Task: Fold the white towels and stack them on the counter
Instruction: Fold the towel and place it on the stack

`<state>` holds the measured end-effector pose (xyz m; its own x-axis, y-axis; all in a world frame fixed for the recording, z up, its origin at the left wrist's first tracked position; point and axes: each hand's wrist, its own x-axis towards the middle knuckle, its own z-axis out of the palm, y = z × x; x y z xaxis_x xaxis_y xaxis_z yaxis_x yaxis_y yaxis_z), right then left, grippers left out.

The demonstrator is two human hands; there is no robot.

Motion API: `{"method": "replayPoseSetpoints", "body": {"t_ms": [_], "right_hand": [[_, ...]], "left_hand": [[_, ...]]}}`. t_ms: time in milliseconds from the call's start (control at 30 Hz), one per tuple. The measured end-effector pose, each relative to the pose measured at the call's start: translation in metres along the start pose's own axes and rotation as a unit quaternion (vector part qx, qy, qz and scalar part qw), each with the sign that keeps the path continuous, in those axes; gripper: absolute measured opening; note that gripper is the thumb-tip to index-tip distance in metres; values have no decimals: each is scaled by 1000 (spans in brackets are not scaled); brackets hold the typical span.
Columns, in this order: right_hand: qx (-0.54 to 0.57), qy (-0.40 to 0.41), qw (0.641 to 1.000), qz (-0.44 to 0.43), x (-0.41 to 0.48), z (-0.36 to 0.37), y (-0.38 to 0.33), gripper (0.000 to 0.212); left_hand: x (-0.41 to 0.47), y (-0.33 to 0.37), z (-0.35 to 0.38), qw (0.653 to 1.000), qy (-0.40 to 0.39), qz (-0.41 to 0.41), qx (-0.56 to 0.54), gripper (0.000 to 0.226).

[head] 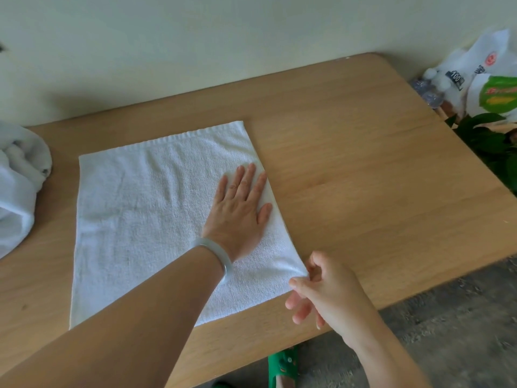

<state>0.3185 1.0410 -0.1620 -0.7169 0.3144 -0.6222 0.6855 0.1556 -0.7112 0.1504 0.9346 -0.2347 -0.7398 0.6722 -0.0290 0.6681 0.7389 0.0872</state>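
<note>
towel (145, 219) lies flat on the worktop (363, 163). left hand (237, 211) presses it, fingers straight; right hand (324, 287) pinches its near right corner. fold seems starting; next, carry that corner across leftward.

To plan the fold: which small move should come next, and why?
Probably carry the pinched corner over toward the left edge: the right hand pinches the near right corner of the white towel, held flat by the left hand.
</note>
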Motion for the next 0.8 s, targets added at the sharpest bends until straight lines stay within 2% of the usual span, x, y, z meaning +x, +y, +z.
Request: {"method": "replayPoseSetpoints", "body": {"t_ms": [133,233,367,567,700,800], "right_hand": [[-39,-9,999,-14,0,-2,1,11],[-10,-13,1000,1,1,-7,4,16],[-6,34,999,-16,-3,-9,9,2],[-135,95,977,-137,3,-9,10,16],[-106,10,991,-80,4,-13,11,17],[-78,26,996,-32,4,-13,17,20]], "left_hand": [[-1,0,0,1000,1,4,-7,66],[-1,-1,0,1000,1,5,-7,66],[-1,-1,1,1000,5,6,-1,65],[-1,-1,0,1000,3,7,2,65],[-2,-1,0,1000,2,7,0,66],[-2,-2,0,1000,-5,9,-4,66]]}}
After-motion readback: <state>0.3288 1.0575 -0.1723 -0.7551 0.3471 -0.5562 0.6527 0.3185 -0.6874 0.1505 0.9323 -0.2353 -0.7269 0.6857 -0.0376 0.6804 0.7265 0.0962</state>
